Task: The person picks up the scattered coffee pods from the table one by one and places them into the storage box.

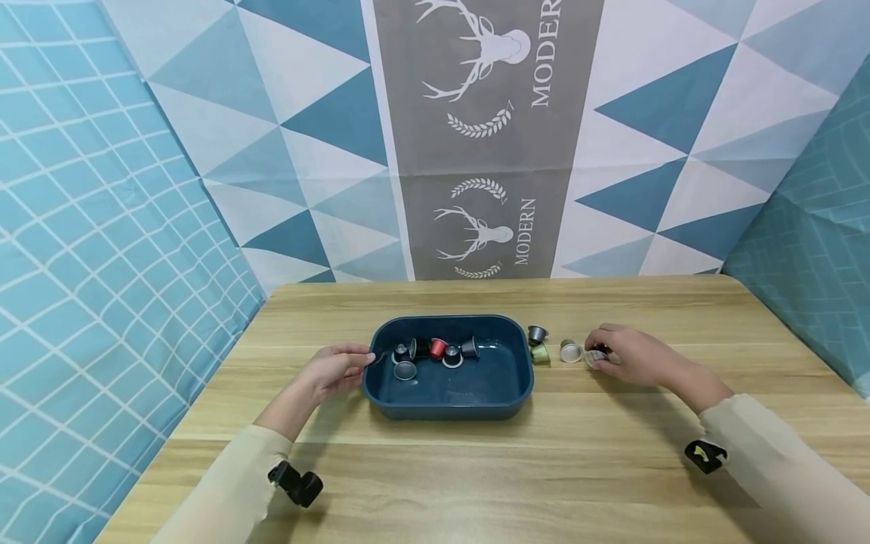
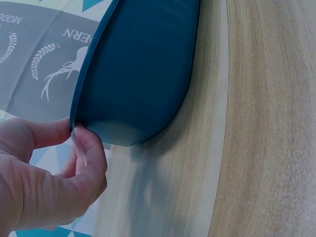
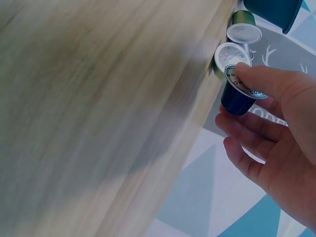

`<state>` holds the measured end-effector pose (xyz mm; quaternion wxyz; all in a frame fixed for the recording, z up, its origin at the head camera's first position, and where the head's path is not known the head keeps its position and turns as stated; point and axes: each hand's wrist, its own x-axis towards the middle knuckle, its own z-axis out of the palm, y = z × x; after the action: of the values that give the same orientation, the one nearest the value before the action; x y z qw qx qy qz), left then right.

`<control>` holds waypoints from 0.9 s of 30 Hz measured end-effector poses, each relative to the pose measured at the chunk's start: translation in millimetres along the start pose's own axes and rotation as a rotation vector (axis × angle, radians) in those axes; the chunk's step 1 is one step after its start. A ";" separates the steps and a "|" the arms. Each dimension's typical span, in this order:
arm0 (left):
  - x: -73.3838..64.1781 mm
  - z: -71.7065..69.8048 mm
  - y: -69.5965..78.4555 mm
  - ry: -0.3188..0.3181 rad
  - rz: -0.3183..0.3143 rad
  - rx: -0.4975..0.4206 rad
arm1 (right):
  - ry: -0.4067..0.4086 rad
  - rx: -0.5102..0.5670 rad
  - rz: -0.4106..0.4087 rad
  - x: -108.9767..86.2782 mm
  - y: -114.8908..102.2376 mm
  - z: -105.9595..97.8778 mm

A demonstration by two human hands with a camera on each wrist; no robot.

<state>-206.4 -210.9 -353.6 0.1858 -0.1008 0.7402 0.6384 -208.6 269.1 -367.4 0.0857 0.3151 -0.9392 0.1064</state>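
My left hand (image 1: 334, 369) pinches the left rim of a dark blue plastic basin (image 1: 445, 412) between thumb and fingers; the left wrist view shows this grip on the basin (image 2: 138, 69) up close. To the right of the basin, my right hand (image 1: 632, 355) holds a dark blue coffee capsule (image 3: 238, 101), thumb on its printed lid and fingers at its underside. Several capsules lie inside the basin toward its left and middle, among them a red one (image 1: 438, 347) and a dark grey one (image 1: 470, 347).
Between basin and right hand, a grey capsule (image 1: 537, 335), a green capsule (image 1: 540, 354) and a pale-lidded capsule (image 1: 571, 352) stand or lie on the wooden table (image 1: 435, 476). A patterned cloth (image 1: 476, 151) hangs behind the table's far edge.
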 end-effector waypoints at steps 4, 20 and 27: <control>0.9 0.3 -0.4 -0.001 0.005 0.012 | 0.000 -0.004 -0.002 0.7 -4.7 -3.2; 1.9 3.4 -2.0 -0.006 0.015 0.030 | 0.040 -0.049 -0.049 3.7 -19.0 -11.7; -0.4 0.5 -1.9 -0.010 0.022 0.041 | 0.051 -0.045 -0.080 11.3 -27.8 -15.9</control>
<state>-205.2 -210.7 -355.2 0.1844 -0.0855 0.7532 0.6255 -199.0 245.0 -345.5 0.1209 0.3477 -0.9255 0.0894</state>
